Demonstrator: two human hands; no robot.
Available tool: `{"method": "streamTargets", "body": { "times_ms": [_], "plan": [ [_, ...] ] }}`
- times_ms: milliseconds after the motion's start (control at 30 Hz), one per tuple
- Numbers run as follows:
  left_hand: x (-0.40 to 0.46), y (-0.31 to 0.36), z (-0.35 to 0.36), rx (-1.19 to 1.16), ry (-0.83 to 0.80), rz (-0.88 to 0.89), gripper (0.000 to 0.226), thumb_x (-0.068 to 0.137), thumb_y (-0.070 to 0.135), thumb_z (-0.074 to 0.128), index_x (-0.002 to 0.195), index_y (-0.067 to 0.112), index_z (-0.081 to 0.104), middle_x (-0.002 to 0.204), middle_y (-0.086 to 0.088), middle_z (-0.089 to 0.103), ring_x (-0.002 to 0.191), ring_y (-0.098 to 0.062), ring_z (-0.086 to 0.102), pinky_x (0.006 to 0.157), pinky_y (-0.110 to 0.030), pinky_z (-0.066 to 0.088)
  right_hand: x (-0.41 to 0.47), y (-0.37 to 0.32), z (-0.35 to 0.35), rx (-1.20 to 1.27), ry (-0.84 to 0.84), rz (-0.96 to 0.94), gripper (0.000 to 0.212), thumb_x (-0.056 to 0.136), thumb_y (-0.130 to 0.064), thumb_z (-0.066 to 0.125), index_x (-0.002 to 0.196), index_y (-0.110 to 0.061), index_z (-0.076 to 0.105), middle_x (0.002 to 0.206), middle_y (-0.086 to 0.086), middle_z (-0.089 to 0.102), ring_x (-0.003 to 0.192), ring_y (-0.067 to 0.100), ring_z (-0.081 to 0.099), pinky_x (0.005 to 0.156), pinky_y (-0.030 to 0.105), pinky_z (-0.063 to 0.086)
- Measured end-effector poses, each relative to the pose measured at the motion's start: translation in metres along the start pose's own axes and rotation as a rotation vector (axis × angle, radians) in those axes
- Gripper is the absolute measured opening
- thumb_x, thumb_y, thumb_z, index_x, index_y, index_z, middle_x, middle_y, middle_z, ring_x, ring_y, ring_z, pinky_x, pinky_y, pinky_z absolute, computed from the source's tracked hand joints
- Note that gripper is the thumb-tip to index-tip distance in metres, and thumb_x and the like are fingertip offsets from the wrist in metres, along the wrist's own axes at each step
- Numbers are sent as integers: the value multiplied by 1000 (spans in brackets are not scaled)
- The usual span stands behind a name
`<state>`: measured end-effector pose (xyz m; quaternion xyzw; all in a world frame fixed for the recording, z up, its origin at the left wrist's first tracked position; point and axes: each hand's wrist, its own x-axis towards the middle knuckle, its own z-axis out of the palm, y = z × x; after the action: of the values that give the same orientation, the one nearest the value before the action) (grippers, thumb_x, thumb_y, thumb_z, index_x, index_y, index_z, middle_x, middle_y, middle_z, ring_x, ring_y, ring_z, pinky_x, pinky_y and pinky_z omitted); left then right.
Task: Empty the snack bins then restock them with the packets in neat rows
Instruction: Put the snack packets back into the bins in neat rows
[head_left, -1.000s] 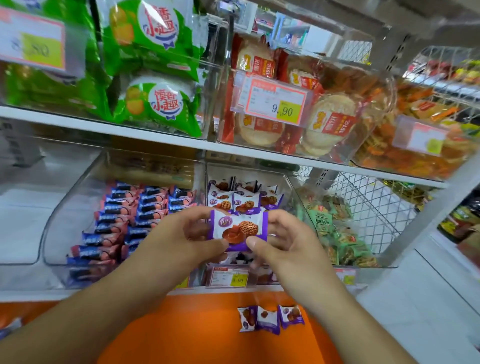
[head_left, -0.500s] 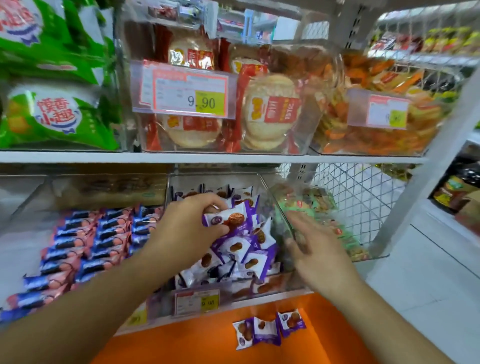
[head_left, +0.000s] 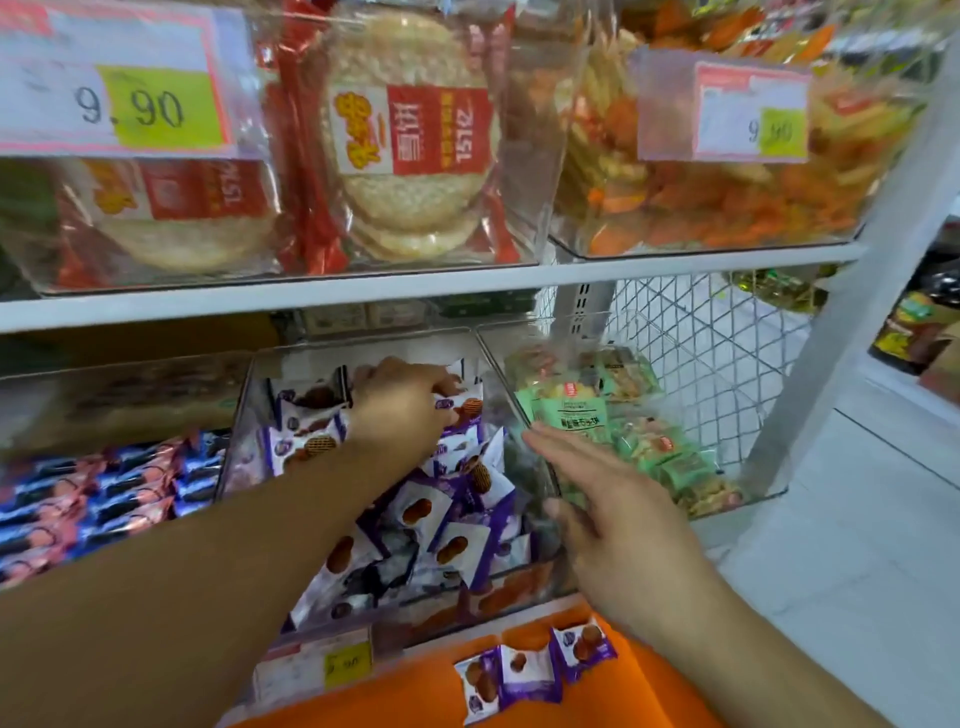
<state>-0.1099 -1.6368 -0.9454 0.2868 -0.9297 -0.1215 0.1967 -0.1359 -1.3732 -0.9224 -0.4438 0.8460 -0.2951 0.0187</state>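
A clear plastic bin (head_left: 540, 470) in the middle of the lower shelf holds several purple and white snack packets (head_left: 452, 545), upright at the back and jumbled at the front. My left hand (head_left: 402, 410) reaches deep into this bin and holds one purple packet (head_left: 465, 408) against the back row. With fingers straight, my right hand (head_left: 613, 525) rests on the bin's right wall. Three purple packets (head_left: 530, 670) lie on the orange surface (head_left: 415, 696) below the shelf.
A bin of blue packets (head_left: 98, 493) stands to the left and a bin of green packets (head_left: 623, 431) to the right. The upper shelf carries bins of rice crackers (head_left: 410, 140) and orange snacks (head_left: 701, 202). White floor lies at the right.
The left hand has carried the purple packet from in front of the bin to the back row. The right hand let go of it and moved to the bin's right wall.
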Motion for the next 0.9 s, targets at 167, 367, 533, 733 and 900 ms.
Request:
{"method": "streamTargets", "body": {
  "times_ms": [167, 367, 533, 733, 900],
  "plan": [
    [-4, 0, -9, 116, 15, 57, 27, 88, 47, 78, 113, 40, 76, 124, 10, 63, 126, -22, 45, 105, -37, 30, -1, -1, 1, 33, -8, 10, 67, 105, -15, 60, 157, -50, 37, 159, -42, 25, 143, -23, 11, 102, -9, -4],
    [-20, 7, -23, 81, 17, 97, 30, 98, 43, 65, 127, 41, 69, 131, 11, 54, 130, -22, 35, 104, -37, 24, -1, -4, 1, 55, 8, 33, 66, 104, -13, 60, 156, -50, 40, 158, -41, 29, 141, -23, 13, 100, -10, -3],
    [-41, 22, -42, -195, -149, 229, 27, 96, 32, 71, 123, 36, 73, 121, 16, 68, 112, -7, 60, 99, -28, 49, -2, -7, 0, 54, 10, 42, 66, 104, -11, 60, 156, -48, 42, 158, -37, 31, 138, -22, 14, 97, -11, -4],
    [-37, 23, -40, -207, -471, 216, 60, 88, 35, 83, 142, 36, 58, 133, 17, 65, 123, -2, 58, 108, -29, 47, 0, -11, -1, 54, 14, 57, 68, 103, -8, 60, 156, -47, 42, 159, -36, 32, 141, -19, 16, 105, -3, 0],
    [-33, 22, -40, -235, -456, 212, 55, 80, 35, 89, 128, 37, 64, 100, 15, 58, 88, -4, 56, 76, -22, 46, -1, -9, -1, 51, 13, 60, 68, 102, -9, 61, 156, -47, 43, 160, -34, 33, 145, -14, 18, 115, 9, 5]
  ]
}}
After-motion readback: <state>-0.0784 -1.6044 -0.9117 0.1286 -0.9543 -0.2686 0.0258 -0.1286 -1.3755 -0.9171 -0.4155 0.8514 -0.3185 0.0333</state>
